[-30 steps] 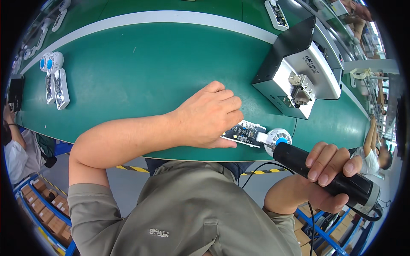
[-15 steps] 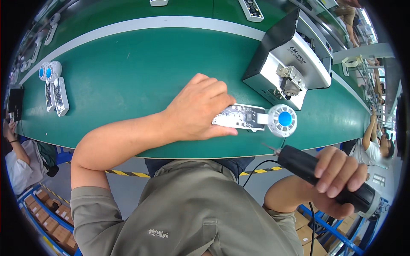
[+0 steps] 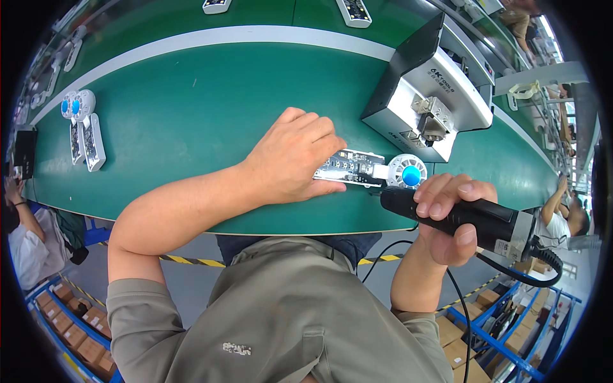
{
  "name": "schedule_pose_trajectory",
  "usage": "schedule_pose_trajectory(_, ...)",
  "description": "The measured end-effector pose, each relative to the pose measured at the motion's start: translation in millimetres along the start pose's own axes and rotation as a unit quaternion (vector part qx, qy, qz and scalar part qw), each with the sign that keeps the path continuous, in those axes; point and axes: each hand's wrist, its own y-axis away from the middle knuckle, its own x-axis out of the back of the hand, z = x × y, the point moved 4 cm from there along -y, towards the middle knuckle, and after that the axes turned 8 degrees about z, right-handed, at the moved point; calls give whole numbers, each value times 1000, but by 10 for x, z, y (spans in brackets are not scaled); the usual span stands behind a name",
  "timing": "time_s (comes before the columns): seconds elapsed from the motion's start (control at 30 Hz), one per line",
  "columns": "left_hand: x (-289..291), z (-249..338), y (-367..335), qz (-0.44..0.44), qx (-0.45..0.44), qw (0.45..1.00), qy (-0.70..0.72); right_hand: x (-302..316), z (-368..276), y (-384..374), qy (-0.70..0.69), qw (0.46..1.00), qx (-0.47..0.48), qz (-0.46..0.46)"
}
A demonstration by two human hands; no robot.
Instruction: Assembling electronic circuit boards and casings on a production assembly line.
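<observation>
My left hand (image 3: pixel 292 158) grips a white handheld device (image 3: pixel 352 168) by its long body, fingers over the far edge and thumb along the near edge. A circuit board shows in the open body. Its round slotted head (image 3: pixel 407 171), with a blue centre, points right. In my right hand (image 3: pixel 452 207) is a black corded electric screwdriver (image 3: pixel 491 223), fingers wrapped round it. The screwdriver slants up to the left, its front end close to the device's near edge below the head. I cannot make out whether the bit touches the device.
A silver and black screw feeder (image 3: pixel 415 105) stands beyond the device to the right. Two similar devices (image 3: pixel 94 143) lie at the left. Further devices (image 3: pixel 354 13) lie on the far green surface beyond a pale strip (image 3: pixel 255 33). Co-workers sit at both sides.
My right hand has brought the screwdriver up and left, from beyond the table's near edge to the device. The device has shifted slightly left and now lies nearly still in my left hand.
</observation>
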Motion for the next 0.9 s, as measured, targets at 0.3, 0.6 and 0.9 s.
schedule_pose_trajectory(0.3, 20, 196, 15, 42, -44, 993, 99, -219, -397, -109, -34, 999, 15, -18)
schedule_pose_trajectory(0.6, 37, 227, 60, 51, -91, 984, 141, -472, -466, -130, -51, 998, 34, -3)
schedule_pose_trajectory(0.9, 82, 267, 77, 87, -105, 978, 158, -580, -461, -143, -36, 998, 42, 28)
